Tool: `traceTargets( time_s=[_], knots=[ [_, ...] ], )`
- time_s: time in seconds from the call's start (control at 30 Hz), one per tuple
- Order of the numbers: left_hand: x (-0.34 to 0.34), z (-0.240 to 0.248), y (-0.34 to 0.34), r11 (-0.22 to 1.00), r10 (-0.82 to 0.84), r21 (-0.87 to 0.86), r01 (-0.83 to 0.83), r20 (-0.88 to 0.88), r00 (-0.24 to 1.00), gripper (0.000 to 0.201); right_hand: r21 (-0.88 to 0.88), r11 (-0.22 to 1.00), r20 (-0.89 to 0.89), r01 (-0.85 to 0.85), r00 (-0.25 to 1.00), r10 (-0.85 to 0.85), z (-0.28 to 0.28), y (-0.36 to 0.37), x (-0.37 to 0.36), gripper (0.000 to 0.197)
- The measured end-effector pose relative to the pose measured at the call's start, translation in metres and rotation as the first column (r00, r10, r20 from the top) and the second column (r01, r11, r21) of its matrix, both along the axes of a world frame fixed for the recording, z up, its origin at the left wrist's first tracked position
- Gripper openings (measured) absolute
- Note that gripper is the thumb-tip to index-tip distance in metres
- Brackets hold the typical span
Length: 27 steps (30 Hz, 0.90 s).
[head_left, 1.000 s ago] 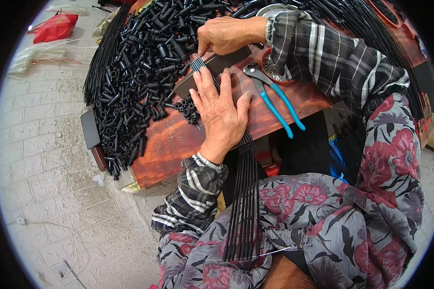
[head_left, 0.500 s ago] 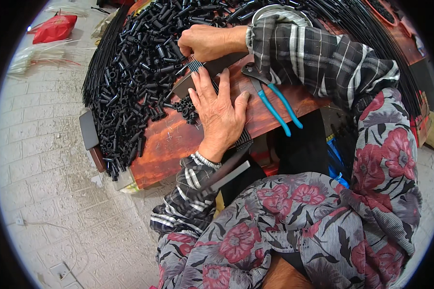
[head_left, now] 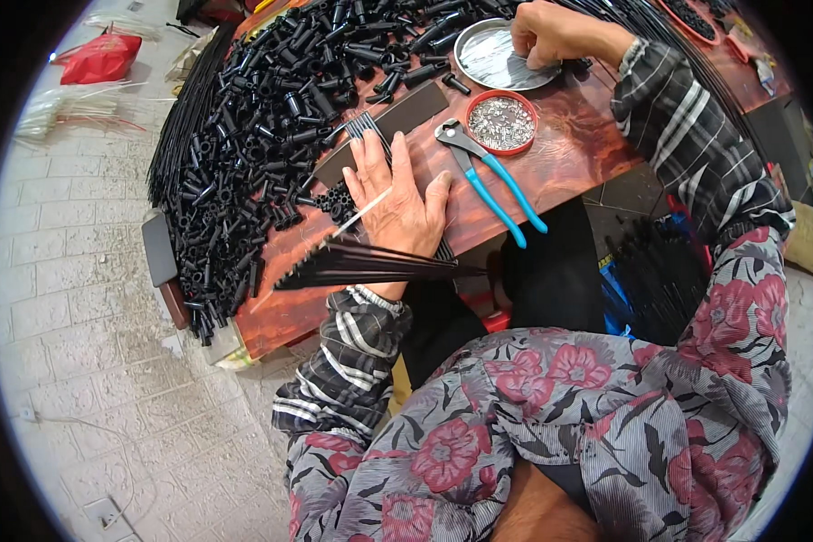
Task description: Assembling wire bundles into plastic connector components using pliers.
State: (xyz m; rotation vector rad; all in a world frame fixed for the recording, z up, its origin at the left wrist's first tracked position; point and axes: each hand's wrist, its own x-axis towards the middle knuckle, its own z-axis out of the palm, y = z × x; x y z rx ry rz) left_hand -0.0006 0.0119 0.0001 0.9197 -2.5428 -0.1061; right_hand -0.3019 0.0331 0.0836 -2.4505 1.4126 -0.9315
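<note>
My left hand (head_left: pixel 399 212) lies flat with fingers spread over a row of thin black rods (head_left: pixel 363 125). The rods cross a dark flat bar (head_left: pixel 415 110) on the table. A motion-blurred fan of black rods (head_left: pixel 361 268) extends over my left wrist. My right hand (head_left: pixel 565 34) is over a round metal tray (head_left: pixel 488 63) of thin silvery pieces, fingers curled in a pinch; whatever is in them is hidden. Between the hands lie pliers with teal handles (head_left: pixel 506 190). Close by stands a red-rimmed round dish (head_left: pixel 535 135) holding small metal bits (head_left: pixel 501 122).
A big heap of black tubular plastic parts (head_left: pixel 271 135) covers the left of the reddish wooden table (head_left: pixel 285 312). Long black rods (head_left: pixel 176 135) lie along its left edge. A red bag (head_left: pixel 101 59) rests on the tiled floor. More black rods (head_left: pixel 664 271) stand below, at right.
My right hand has moved from beside my left fingertips to the metal tray, far right, uncovering the red-rimmed dish. The fan of rods now spreads across my left wrist. My left hand stays nearly in place.
</note>
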Motion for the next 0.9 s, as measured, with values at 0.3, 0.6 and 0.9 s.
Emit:
traceTargets(
  time_s=[0.3, 0.6, 0.9],
  knots=[
    [-0.005, -0.005, -0.002, 1.000, 0.000, 0.029, -0.001, 0.036, 0.999, 0.064, -0.001, 0.977, -0.165, 0.214, 0.963, -0.211, -0.027, -0.012, -0.017, 0.011],
    [-0.010, -0.009, -0.007, 0.999, -0.011, 0.038, 0.009, 0.056, 0.998, 0.064, -0.059, 0.969, -0.277, 0.240, 0.929, -0.247, 0.007, -0.032, 0.019, 0.013],
    [-0.009, -0.007, -0.011, 0.998, 0.001, 0.057, -0.004, 0.061, 0.998, 0.064, 0.222, 0.964, -0.120, 0.148, 0.985, -0.123, -0.040, -0.070, 0.097, 0.031]
  ],
)
